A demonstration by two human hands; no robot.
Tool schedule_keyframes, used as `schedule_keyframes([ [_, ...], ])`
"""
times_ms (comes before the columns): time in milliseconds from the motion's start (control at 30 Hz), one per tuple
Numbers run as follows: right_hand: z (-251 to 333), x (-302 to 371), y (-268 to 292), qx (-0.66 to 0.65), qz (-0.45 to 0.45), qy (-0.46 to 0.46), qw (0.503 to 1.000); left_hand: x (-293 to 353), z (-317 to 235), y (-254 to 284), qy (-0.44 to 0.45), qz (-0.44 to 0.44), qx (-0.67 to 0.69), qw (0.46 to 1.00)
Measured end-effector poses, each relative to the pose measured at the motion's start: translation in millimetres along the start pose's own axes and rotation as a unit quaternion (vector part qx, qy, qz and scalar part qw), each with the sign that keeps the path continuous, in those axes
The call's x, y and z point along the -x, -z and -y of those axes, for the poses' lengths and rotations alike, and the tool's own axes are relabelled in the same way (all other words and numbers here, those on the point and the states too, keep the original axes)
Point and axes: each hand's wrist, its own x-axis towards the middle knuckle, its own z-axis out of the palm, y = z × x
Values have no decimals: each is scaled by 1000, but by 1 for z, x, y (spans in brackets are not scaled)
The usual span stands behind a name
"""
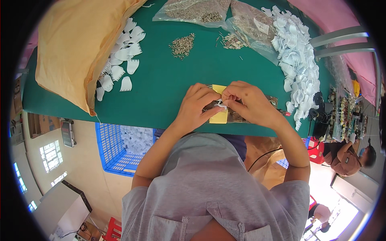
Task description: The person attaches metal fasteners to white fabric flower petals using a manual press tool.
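Observation:
My left hand [197,105] and my right hand [250,103] meet near the front edge of the green table. Between the thumb and fingers of my left hand is a small white plastic piece [221,105] with a dark part beside it. My right thumb and fingers are pinched together at the same piece; whatever else they hold is too small to make out. Beneath both hands lies a yellow block [218,117], set against a brown worn fixture [236,117] that my right hand partly covers.
Toothed white plastic pieces [126,83] spill from a tan paper sack [74,52] at left; a larger heap [295,60] lies at right. Small metal parts [183,46] and thin pins [233,41] sit before clear bags [193,11]. A blue crate [112,160] stands below.

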Motion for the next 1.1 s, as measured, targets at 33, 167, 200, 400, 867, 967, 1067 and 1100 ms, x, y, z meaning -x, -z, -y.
schedule_keyframes([
  [33, 1, -1, 0, 13, 7, -1, 1000, 1, 0, 0, 1, -1, -1, 1000],
  [167, 2, -3, 1, 17, 16, -13, 1000, 0, 1, -2, -11, -10, -5, 1000],
  [200, 1, -3, 0, 17, 12, -20, 1000, 0, 1, -2, -22, -13, -13, 1000],
  [400, 5, -5, 1, 24, 21, -37, 999, 1, 1, -1, -13, -14, -6, 1000],
  [867, 8, -11, -9, -15, -47, -123, 991, 0, 2, 0, -2, -3, -1, 1000],
  [967, 9, -27, 6, 26, 17, -133, 991, -2, -1, 2, -13, -6, -10, 1000],
  [1067, 8, -38, 16, 38, 114, -166, 979, -2, -3, -3, 11, -6, 25, 1000],
  [1100, 5, -40, 16, 29, 129, -170, 977, -2, -4, -4, 43, -5, 68, 997],
])
